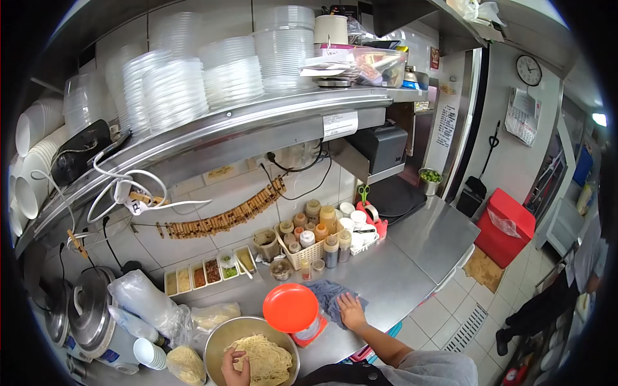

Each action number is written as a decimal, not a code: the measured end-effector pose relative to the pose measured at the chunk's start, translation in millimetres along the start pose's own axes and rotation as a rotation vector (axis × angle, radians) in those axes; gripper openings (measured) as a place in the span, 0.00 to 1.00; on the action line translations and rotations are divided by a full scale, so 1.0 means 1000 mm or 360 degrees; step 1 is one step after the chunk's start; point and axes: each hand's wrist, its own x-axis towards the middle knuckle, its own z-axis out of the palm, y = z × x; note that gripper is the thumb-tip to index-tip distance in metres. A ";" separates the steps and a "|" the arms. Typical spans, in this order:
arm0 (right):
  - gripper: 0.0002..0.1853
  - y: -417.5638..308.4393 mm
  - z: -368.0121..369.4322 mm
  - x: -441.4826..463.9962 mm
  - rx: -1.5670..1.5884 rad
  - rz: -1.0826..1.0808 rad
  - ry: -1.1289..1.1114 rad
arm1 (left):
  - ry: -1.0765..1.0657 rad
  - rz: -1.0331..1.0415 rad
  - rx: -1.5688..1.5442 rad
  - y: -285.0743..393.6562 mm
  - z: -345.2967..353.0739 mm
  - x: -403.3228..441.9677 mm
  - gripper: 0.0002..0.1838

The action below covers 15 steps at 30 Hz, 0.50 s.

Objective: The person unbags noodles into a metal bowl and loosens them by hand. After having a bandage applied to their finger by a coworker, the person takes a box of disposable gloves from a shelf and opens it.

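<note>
My right hand [351, 311] lies spread on a crumpled blue-grey cloth [332, 297] on the steel counter. My left hand [235, 367] is over the left side of a large metal bowl [215, 341] of pale noodles [267, 361], its fingers bent and apart; whether the fingertips touch the noodles is hard to tell. Between the hands, a round orange-red plate [290, 308] rests on top of a red-based scale or stand [310, 336], beside the bowl's upper right rim.
Behind stand sauce bottles in a basket [310, 253] and a row of topping trays [212, 271]. Left are plastic bags [143, 299], white cups [149, 353] and a lidded cooker [90, 305]. A shelf [244, 107] hangs overhead. Another person [547, 302] is at far right.
</note>
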 end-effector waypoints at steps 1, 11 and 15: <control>0.17 0.009 0.014 0.002 0.0104 -0.0027 0.0010 | -0.0003 0.0003 -0.0006 -0.006 0.009 0.005 0.20; 0.06 0.015 -0.019 0.024 0.0259 0.0235 -0.0002 | 0.0063 0.0080 -0.0174 -0.009 0.059 0.036 0.23; 0.06 0.019 0.009 0.030 0.0162 0.0300 -0.0016 | 0.0037 -0.0036 -0.0189 0.001 0.052 0.027 0.20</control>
